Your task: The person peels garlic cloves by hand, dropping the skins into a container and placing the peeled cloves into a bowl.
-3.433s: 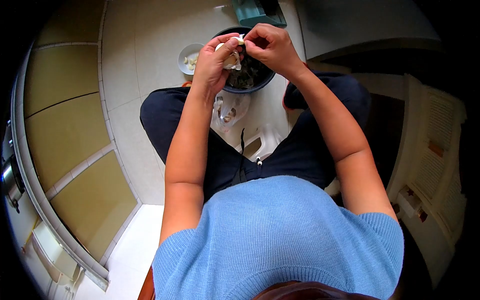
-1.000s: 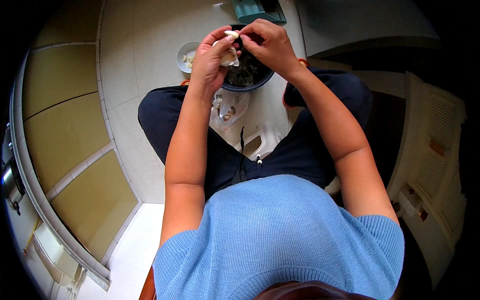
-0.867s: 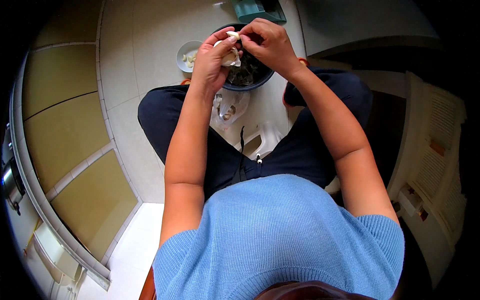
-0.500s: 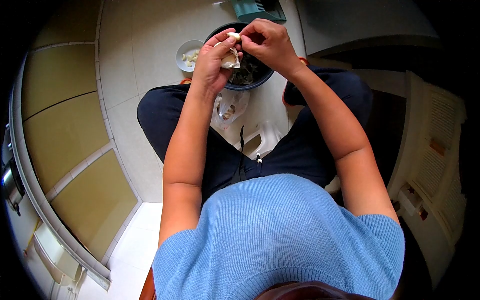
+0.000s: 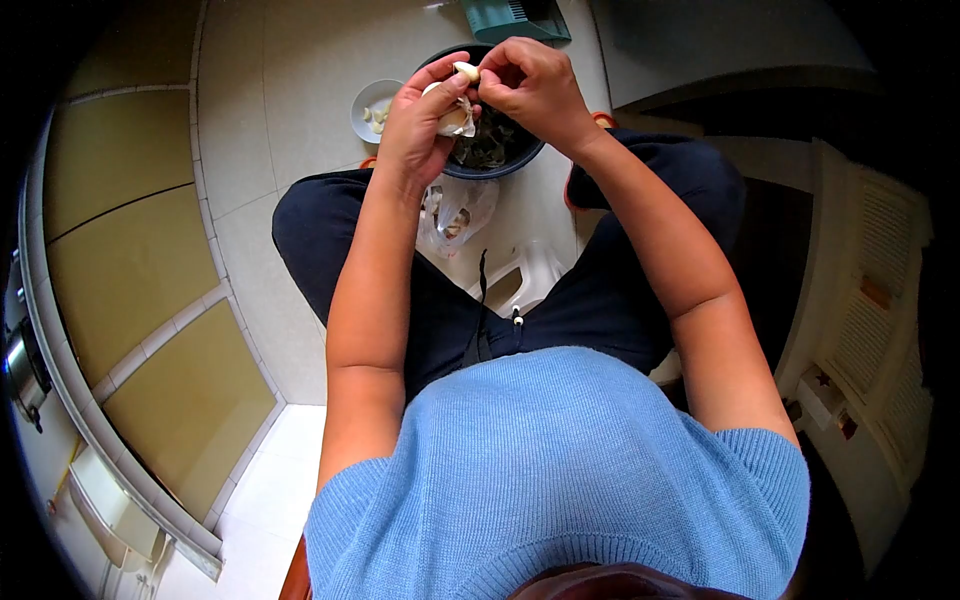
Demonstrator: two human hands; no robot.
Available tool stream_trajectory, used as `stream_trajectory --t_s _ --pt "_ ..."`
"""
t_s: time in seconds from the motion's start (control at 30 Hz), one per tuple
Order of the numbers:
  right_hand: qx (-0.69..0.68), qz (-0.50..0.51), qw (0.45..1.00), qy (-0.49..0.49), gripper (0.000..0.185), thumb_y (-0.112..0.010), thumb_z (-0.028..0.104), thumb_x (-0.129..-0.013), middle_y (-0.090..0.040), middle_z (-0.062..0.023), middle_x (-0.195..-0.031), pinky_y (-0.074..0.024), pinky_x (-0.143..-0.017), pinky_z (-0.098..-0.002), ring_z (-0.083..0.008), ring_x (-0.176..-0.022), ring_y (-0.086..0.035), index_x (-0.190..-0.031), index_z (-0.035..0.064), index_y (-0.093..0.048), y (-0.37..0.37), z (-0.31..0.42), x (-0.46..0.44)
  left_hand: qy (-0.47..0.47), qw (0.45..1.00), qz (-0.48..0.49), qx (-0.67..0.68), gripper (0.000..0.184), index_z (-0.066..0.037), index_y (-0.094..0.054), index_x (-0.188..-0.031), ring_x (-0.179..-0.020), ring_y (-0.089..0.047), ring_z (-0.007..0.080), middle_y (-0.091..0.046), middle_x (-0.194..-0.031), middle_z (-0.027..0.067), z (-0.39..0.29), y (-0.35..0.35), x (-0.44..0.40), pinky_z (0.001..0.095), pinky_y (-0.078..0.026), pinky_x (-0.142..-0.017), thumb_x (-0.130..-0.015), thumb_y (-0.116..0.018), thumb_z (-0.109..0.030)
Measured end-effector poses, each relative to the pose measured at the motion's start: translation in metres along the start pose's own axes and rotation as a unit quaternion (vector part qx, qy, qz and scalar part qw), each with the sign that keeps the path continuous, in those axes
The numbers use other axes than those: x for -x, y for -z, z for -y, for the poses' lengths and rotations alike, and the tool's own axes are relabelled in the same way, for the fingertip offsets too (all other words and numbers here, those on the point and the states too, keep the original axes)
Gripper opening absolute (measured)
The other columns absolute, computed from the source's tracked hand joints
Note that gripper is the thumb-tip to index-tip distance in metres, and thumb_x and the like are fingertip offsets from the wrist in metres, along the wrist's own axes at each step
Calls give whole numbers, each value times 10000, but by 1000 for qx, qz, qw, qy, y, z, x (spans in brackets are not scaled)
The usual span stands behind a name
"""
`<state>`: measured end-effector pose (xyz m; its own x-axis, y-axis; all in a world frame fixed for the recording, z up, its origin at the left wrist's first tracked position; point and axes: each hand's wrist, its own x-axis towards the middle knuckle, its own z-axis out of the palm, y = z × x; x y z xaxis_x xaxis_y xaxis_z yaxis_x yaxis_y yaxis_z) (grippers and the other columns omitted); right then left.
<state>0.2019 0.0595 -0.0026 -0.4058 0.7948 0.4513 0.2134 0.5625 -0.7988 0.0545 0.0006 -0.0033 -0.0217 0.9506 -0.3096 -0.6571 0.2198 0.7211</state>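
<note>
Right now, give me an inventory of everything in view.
smooth garlic clove: one, pale, between left hand and right hand
papery garlic bulb: one, whitish, against left palm
round open bin: one, dark, floor beneath hands
papery scraps: uncounted, greyish, inside bin
round dish: one, white, left of bin
small cloves: several, pale, in dish
filmy plastic bag: one, clear, between knees
moulded plastic piece: one, white, between thighs
plastic dustpan: one, teal, beyond bin
flat panels: four, olive, far left
footwear: two, orange-red, near bin
knit top: one, blue, torso
trousers: one pair, navy, legs
hands: two, bare, above bin

A home kitchen; cabinet doors [image 5: 140, 290] flank a tiled floor [image 5: 235, 120].
</note>
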Motion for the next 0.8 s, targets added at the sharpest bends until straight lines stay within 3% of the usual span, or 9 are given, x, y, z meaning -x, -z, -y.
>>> stream_trajectory --t_s 0.13,0.2,0.3,0.53,0.6,0.73,0.8 --pt "-35 23 999 -17 128 -647 112 -710 -604 -110 -700 -482 -584 -306 -216 -631 -605 -752 -3 -605 2 -5 -1 -2 999 8 -47 334 1 -535 -1168 -772 -615 123 -627 -944 72 -2 -1 1 243 -525 -685 -850 -589 -83" --pt "-68 64 993 -77 94 -602 97 -793 -586 -26 -696 -450 -577 -206 -76 -616 -541 -797 3 -600 3 -5 -2 3 998 14 -63 331 0 -540 -1167 -762 -612 121 -628 -939 71 -4 1 1 242 -524 -685 -849 -584 -81" --pt "-39 56 996 -62 88 -596 95 -795 -582 -21 -686 -443 -573 -200 -63 -619 -528 -798 7 -602 5 -7 -3 6 996 20 -82 325 -1 -547 -1163 -745 -608 117 -628 -930 69 -7 -1 2 240 -523 -685 -850 -573 -80" --pt "-23 32 997 -71 88 -607 98 -782 -587 -24 -691 -446 -572 -207 -69 -616 -534 -796 11 -602 6 -7 -4 -7 992 20 -126 319 -5 -552 -1156 -727 -606 109 -637 -944 72 -7 -1 2 233 -518 -680 -849 -561 -94" --pt "-27 4 996 -84 160 -641 152 -725 -616 -119 -713 -480 -577 -293 -194 -611 -603 -772 1 -614 7 -6 -6 -5 991 20 -132 318 -4 -552 -1154 -722 -606 111 -638 -954 78 -7 -2 2 234 -517 -682 -849 -560 -95" --pt "-3 1 996 -90 114 -619 125 -762 -593 -37 -681 -446 -568 -216 -87 -606 -541 -780 14 -604 12 -5 -6 3 990 10 -137 327 -9 -534 -1170 -744 -602 115 -635 -989 94 -9 -3 2 246 -518 -699 -855 -546 -95" --pt "9 9 996 -91 176 -633 172 -720 -614 -127 -702 -479 -580 -295 -194 -613 -606 -742 0 -605 11 -10 -7 -5 992 12 -123 326 -12 -525 -1173 -763 -600 117 -630 -1003 100 -8 -2 2 255 -519 -708 -858 -544 -94"
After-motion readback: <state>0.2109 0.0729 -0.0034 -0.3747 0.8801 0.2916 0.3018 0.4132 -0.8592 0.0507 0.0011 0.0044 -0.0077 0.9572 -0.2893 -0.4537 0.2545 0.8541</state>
